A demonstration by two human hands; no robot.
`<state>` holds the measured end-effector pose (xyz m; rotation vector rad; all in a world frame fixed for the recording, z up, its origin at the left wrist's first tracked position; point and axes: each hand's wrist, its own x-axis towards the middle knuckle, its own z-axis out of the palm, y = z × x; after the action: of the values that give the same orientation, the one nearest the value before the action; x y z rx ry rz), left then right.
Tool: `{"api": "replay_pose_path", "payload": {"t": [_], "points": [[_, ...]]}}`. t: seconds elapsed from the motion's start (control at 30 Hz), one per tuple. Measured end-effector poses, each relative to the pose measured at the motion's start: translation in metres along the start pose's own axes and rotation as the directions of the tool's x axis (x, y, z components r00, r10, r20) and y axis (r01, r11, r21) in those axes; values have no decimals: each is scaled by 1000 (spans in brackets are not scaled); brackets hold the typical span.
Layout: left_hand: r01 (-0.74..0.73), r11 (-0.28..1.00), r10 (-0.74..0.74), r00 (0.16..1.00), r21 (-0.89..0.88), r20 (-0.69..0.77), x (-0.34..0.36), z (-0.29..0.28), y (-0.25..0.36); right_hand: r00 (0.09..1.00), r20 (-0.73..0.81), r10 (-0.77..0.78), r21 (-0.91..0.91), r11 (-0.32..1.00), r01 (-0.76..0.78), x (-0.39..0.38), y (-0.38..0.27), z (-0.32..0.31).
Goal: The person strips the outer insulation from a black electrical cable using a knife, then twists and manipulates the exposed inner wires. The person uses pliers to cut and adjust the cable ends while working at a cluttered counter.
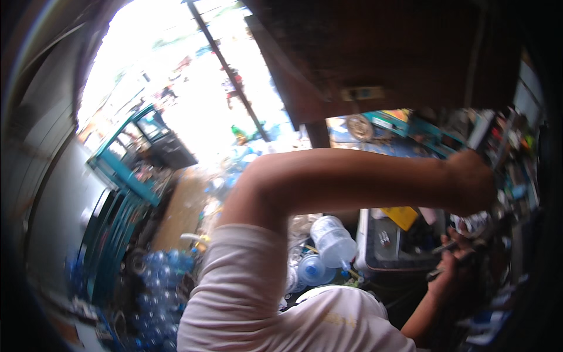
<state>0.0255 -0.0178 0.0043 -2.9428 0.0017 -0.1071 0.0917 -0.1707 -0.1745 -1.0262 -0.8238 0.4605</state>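
Note:
My left arm, in a white sleeve, bends at the elbow and reaches across to the right. My left hand is clenched, just above a small white and dark object; whether it grips that object is unclear. Below it, my right hand is closed round the dark handles of a plier-like tool. The picture is blurred, and the tool's tip is hidden by the hands.
A clear plastic water jug lies beside a grey tray holding a yellow item. Packed water bottles sit at lower left near a teal metal frame. A dark wooden cabinet hangs overhead; cluttered shelves stand at right.

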Motion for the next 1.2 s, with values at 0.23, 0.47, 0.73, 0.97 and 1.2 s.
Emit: {"api": "replay_pose_path", "payload": {"t": [0.23, 0.47, 0.73, 0.97, 1.2], "points": [[-161, 986, 151, 973, -43, -177, -6, 24, -27, 912, 168, 373, -147, 925, -352, -35, 7, -3], [-109, 993, 107, 993, 43, 52, 32, 34, -9, 925, 70, 373, -75, 927, -368, -27, -5, -2], [-119, 990, 118, 993, 76, 25, 45, 46, -8, 840, 119, 530, -30, 847, -530, -4, -18, -17], [-84, 983, 67, 992, 162, 108, 48, 43, -5, 828, 107, 550, -5, 833, -553, 10, -15, -13], [-121, 977, 93, 982, 173, 164, 48, 44, -5, 817, 120, 564, -22, 824, -566, 19, -14, -14]]}}
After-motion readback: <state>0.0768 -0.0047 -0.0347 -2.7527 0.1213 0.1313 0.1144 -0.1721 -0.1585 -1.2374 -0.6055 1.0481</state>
